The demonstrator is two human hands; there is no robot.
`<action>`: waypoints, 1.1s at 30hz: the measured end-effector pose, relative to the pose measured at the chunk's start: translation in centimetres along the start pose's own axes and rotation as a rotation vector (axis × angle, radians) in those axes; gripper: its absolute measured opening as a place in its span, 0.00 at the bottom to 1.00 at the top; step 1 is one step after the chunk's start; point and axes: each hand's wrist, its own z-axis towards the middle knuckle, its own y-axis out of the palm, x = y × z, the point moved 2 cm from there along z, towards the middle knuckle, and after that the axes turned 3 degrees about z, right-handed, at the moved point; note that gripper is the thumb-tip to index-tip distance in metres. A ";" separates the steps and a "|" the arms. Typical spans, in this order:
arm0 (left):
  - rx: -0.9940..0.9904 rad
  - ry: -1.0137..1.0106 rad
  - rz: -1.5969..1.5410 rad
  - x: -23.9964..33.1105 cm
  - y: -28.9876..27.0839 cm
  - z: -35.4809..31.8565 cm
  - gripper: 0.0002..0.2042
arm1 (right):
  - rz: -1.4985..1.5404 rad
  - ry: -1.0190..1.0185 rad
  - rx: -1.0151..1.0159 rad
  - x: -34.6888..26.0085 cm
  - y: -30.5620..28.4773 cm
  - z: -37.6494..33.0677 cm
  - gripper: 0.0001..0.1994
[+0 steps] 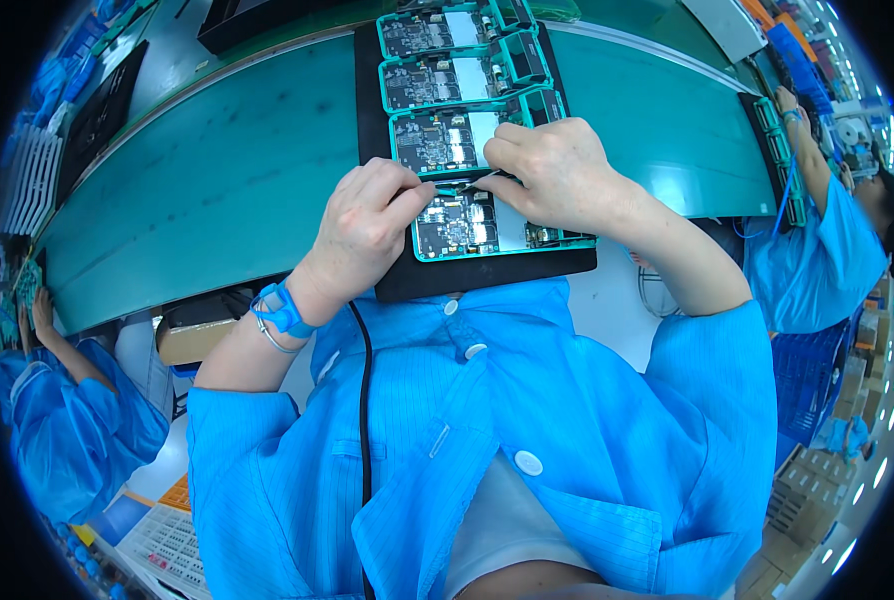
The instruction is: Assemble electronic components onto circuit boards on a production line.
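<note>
A teal-framed circuit board unit point(454, 228) lies nearest me on a black mat point(487, 282). My left hand point(365, 215) is closed in a pinch at its upper left edge; what sits between those fingertips, if anything, is too small to name. From the upper side of the same unit, my right hand point(557, 170) grips a slim pointed tool point(484, 180), its tip close to the left fingertips. Most of the tool is hidden by the hand. Just beyond is a second teal-framed board unit point(433, 143), its right part partly covered by my right hand.
Two more board units point(422, 84) point(432, 35) continue the row away from me. The mat rests on a green work surface point(237, 170). Co-workers in blue sit at left point(77, 430) and right point(812, 260). A black cable point(366, 430) hangs down my front.
</note>
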 end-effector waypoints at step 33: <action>0.002 -0.296 -0.013 -3.2 -1.1 -0.7 0.12 | 0.479 0.330 0.417 5.1 -2.9 -2.9 0.11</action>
